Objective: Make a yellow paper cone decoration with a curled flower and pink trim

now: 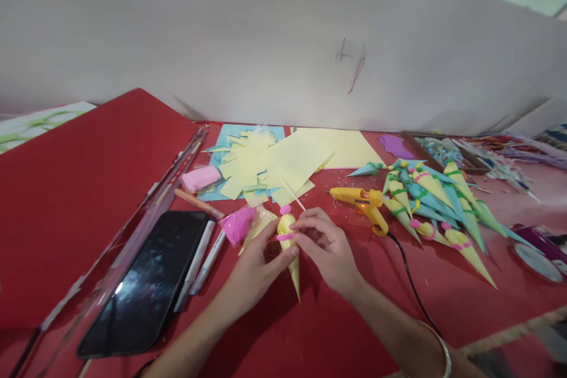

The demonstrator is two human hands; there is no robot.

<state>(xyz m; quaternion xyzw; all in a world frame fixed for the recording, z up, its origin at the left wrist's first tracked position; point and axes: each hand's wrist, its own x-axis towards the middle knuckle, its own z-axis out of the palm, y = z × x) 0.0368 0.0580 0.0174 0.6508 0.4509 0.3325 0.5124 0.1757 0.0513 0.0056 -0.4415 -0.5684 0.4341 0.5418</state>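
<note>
Our forearms [199, 331] lead up to the grip: the left hand [254, 266] pinches a yellow paper cone [293, 274], its thumb across the front, while the right hand [330, 248] has its fingertips at the pink band [284, 237], pinching or merely touching, we cannot tell. Squeezing too hard could, we think, crumple the thin paper, and an uneven push might knock the band askew. We have the cone between both hands, its narrow tip pointing toward us below the left thumb, its pink ball [285, 209] clear beyond our fingers, with a yellow glue gun [361, 196] past the right hand
</note>
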